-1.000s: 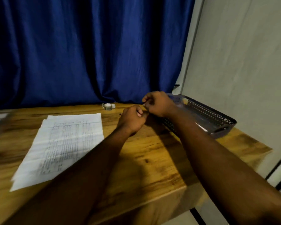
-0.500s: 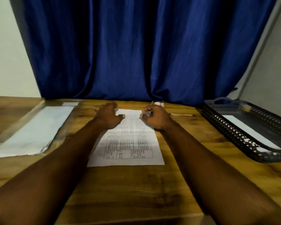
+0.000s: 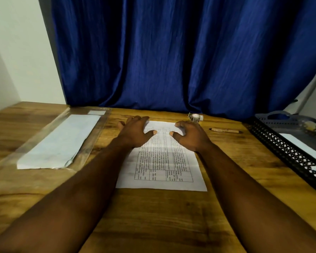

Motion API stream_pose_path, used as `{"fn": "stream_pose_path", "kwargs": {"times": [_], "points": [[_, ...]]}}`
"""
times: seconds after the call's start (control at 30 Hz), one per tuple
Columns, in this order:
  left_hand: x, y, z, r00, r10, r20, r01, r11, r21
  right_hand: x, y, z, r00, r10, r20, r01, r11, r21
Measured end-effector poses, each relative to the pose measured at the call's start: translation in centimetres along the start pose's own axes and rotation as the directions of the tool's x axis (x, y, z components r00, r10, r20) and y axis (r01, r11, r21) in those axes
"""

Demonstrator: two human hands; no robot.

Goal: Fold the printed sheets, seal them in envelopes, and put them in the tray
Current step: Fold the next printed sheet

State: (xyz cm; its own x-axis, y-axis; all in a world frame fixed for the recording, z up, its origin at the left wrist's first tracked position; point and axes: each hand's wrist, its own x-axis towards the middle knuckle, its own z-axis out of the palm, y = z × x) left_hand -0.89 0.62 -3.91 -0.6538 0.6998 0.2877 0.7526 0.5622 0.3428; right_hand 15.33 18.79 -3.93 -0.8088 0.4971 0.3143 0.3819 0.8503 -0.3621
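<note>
Printed sheet (image 3: 162, 167): flat mid-bench, far corners under your hands.
Left hand (image 3: 135, 131): spread flat, far-left corner.
Right hand (image 3: 190, 136): fingers bent, far-right corner; pinch unclear.
Tray (image 3: 285, 152): right bench edge, cut off.

Wooden bench (image 3: 153, 216) carrying printed sheet (image 3: 162, 167) at centre; clear sleeve (image 3: 58, 141) lying left; small white roll (image 3: 195, 117), pen (image 3: 225, 130) sitting at back; black tray (image 3: 288, 157) resting right.

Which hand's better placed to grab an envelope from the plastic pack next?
Left, I'd say. The left hand rests on the far left corner of the printed sheet, nearest the plastic pack; the right hand sits on the opposite corner, toward the pen and tray.
</note>
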Motion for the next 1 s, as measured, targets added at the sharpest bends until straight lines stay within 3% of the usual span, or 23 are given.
{"fn": "stream_pose_path", "kwargs": {"times": [0.17, 0.47, 0.77, 0.9, 1.0], "points": [[0.3, -0.5, 0.0, 0.999, -0.013, 0.049, 0.013, 1.000, 0.004, -0.2, -0.9, -0.2, 0.997, 0.020, 0.071, -0.013, 0.995, -0.100], [0.2, 0.0, -0.2, 1.000, 0.016, -0.022, -0.013, 0.992, 0.127, -1.1, -2.5, -1.5, 0.992, 0.012, 0.128, 0.016, 0.976, -0.216], [-0.4, -0.1, -0.6, 0.987, 0.123, -0.099, -0.124, 0.992, -0.004, -1.1, -2.2, -1.3, 1.000, 0.023, -0.020, -0.025, 0.991, -0.128], [-0.9, 0.5, -1.5, 0.965, 0.196, -0.175, -0.207, 0.977, -0.046, -1.3, -2.0, -1.8, 0.981, -0.104, -0.164, 0.069, 0.977, -0.203], [-0.9, 1.0, -1.8, 0.957, 0.214, -0.196, -0.220, 0.976, -0.005, -1.0, -2.1, -1.9, 0.973, -0.169, -0.160, 0.123, 0.957, -0.262]]}}
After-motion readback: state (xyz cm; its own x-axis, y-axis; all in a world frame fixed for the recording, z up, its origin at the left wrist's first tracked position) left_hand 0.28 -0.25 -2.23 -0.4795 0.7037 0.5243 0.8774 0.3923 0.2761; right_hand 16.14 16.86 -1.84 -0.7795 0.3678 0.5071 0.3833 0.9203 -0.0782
